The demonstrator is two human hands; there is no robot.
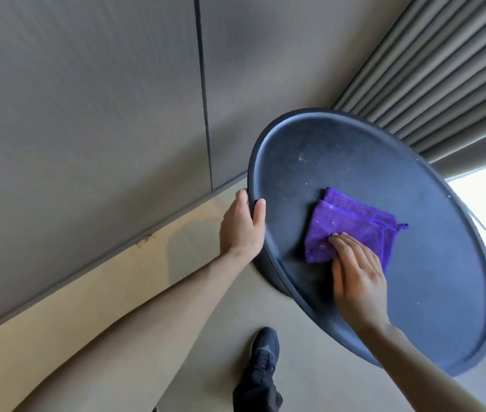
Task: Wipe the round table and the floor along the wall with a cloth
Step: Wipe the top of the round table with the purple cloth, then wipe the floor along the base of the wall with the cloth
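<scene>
A dark round table (432, 263) with a raised rim fills the right half of the head view; pale specks and dust lie on its top. A folded purple cloth (351, 227) rests on the table near its left side. My right hand (357, 278) lies flat on the cloth's near corner, fingers pressing it onto the tabletop. My left hand (243, 227) grips the table's left rim, thumb over the top edge. The beige floor (117, 286) runs along the grey wall (87, 114) to the left.
A grey baseboard (93, 263) joins wall and floor, with a brownish stain at its foot. Pleated grey curtains (444, 69) hang behind the table. Bright light falls on the floor at the right. My black shoe (264, 349) stands below the table.
</scene>
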